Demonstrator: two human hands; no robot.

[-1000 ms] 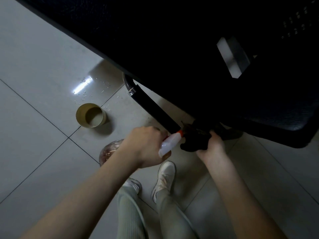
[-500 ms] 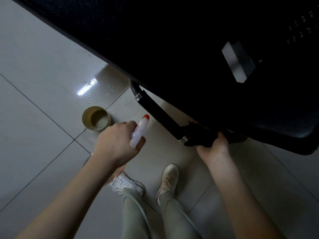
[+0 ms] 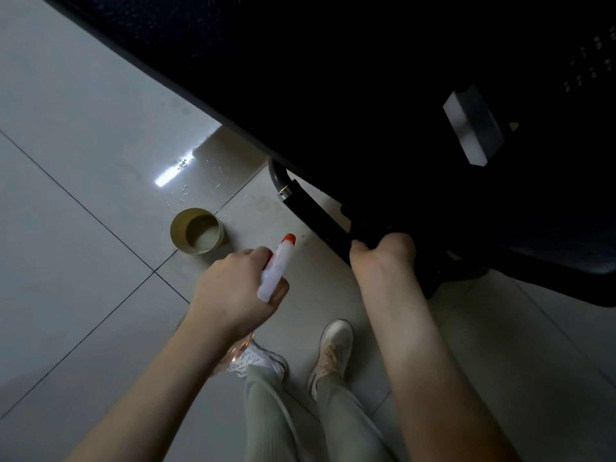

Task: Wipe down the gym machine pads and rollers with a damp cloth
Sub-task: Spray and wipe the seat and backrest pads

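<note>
A large black machine pad [image 3: 350, 95] fills the upper right of the view. Below its edge a black roller grip [image 3: 313, 218] slants down from a chrome-capped bent tube. My right hand [image 3: 383, 258] is closed on a dark cloth pressed against the lower end of that roller; the cloth is almost hidden by the hand and the shadow. My left hand [image 3: 236, 291] is closed on a white spray bottle [image 3: 276, 268] with an orange-red tip pointing up, held to the left of the roller and apart from it.
A small brown paper cup [image 3: 196, 232] stands on the pale tiled floor [image 3: 83, 161] left of the roller. My two feet in light shoes [image 3: 333, 348] stand below the hands. A grey-white block [image 3: 473, 125] lies on the pad.
My left hand has pulled the spray bottle away from the roller to the left and turned its nozzle upward. My right hand has stayed closed on the cloth at the roller.
</note>
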